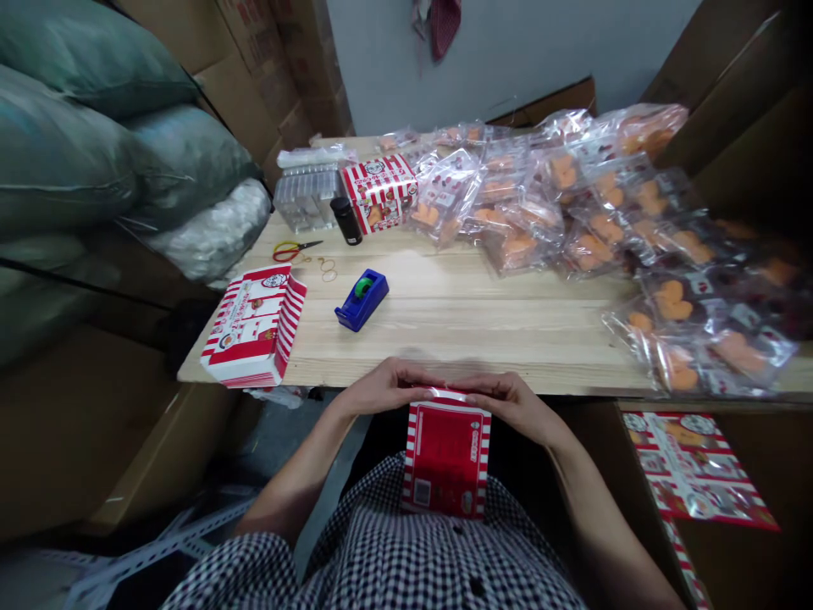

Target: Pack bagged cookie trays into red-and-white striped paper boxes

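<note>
A red and white striped box (446, 453) rests against my checked shirt, just below the table's front edge. Its printed face, with a barcode in one corner, points up at me. My left hand (395, 385) grips the far end of the box from the left, fingers along the top and thumb near the edge. From the other side, my right hand (508, 402) holds that same end, with its fingers bent over. A blue tape dispenser (362, 301) with a green roll stands on the table beyond my left hand.
On the wooden table (457, 322) lie a stack of flat striped boxes (247, 322), scissors (293, 250), a black bottle (346, 221) and a striped box (381, 193). Clear bags with orange pieces (508, 203) pile up at the right. A carton (717, 542) holding striped packages stands at lower right.
</note>
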A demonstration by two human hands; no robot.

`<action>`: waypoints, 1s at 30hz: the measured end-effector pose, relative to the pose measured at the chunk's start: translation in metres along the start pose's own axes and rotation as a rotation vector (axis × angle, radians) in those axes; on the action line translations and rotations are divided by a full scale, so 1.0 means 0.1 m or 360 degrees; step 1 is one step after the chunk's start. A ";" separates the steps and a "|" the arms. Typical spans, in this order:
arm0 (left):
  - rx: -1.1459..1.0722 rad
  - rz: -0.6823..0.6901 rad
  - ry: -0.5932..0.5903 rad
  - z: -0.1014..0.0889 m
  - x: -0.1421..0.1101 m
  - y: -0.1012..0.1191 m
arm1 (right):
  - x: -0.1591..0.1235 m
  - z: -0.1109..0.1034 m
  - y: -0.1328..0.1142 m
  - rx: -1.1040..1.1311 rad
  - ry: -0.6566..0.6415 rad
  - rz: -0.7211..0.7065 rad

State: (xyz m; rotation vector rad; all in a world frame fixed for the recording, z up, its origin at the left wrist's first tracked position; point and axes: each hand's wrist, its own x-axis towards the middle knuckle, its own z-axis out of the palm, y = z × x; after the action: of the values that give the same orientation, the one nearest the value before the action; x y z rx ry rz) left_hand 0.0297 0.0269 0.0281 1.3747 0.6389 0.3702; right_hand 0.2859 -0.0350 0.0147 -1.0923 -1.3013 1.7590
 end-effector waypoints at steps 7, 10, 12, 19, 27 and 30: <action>-0.0018 -0.0122 0.0110 0.04 0.06 -0.11 | 0.08 -0.01 0.07 0.0093 0.0203 0.0054; -0.0097 -0.0147 0.0158 0.04 0.06 -0.17 | 0.10 0.03 0.09 0.0209 0.0255 0.0113; -0.0125 -0.0173 0.0195 0.04 0.05 -0.19 | 0.11 0.07 0.12 0.0273 0.0298 0.0145; -0.0107 -0.0212 0.0164 -0.03 -0.02 -0.15 | 0.03 0.26 0.21 0.0533 0.0316 0.0255; -0.0069 -0.0244 -0.0208 -0.20 -0.01 -0.01 | -0.02 0.25 0.16 0.0531 0.0287 0.0312; 0.0019 -0.0185 -0.0102 -0.16 -0.02 -0.01 | -0.03 0.24 0.17 0.0502 0.0290 0.0285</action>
State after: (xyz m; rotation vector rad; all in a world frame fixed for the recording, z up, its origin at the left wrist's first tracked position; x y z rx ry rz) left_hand 0.0179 0.0383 0.0268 1.3485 0.6657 0.2287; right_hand 0.2642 -0.0515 0.0022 -1.1807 -0.8052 1.8671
